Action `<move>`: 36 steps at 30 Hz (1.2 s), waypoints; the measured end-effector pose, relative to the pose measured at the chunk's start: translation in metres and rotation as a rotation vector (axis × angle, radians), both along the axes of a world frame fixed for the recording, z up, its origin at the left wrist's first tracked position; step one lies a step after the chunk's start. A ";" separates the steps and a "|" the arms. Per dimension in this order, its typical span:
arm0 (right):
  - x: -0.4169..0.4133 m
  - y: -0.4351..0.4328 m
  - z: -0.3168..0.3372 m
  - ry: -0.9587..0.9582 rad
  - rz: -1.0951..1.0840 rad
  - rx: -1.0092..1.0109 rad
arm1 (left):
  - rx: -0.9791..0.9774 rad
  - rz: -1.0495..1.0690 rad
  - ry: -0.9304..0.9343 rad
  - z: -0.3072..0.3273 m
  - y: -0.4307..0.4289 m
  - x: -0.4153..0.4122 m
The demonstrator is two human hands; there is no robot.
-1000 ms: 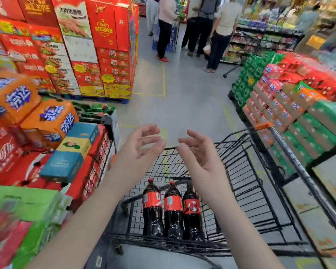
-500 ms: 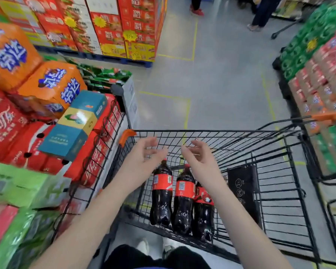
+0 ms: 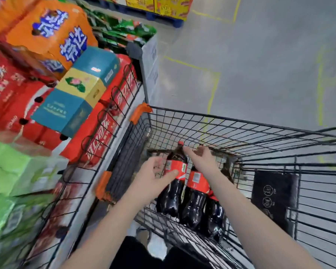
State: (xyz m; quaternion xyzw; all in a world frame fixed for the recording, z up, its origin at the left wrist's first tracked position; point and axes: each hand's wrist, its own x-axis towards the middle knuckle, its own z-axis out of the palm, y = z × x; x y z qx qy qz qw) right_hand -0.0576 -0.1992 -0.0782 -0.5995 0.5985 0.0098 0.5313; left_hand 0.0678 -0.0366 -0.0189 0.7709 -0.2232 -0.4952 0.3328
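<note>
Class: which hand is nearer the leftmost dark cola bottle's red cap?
Right. The right hand reaches just beside the red cap; the left hand is lower, thumb on the red label of the cola bottle.

**Cola and Fanta Names Crowded a Store Aisle**

White Chinese script reading 可口可乐, the Coca-Cola name, ran across the red cases [image 3: 105, 129] stacked on the left. Blue-and-white characters that looked like 芬达, Fanta, marked the orange packs [image 3: 52, 35] above them. Red labels on the bottles [image 3: 197, 191] carried white barcode panels, but their print was too blurred to read. A black panel [image 3: 273, 199] inside the cart [image 3: 241, 125] bore round white pictograms. Small lines on a teal-and-yellow box [image 3: 80, 92], beside a lotus picture, and red print on distant yellow cases [image 3: 169, 4] could not be made out.
</note>
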 end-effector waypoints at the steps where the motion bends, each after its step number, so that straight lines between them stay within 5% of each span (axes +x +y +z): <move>1: 0.006 -0.003 -0.015 0.020 0.006 0.014 | 0.022 0.009 -0.001 -0.014 0.004 0.001; 15: 0.068 -0.031 -0.177 0.239 0.016 0.164 | 0.254 -0.010 0.088 -0.100 0.041 -0.018; 36: 0.081 -0.043 -0.210 0.258 -0.048 0.208 | 0.415 -0.063 0.169 -0.194 0.004 -0.016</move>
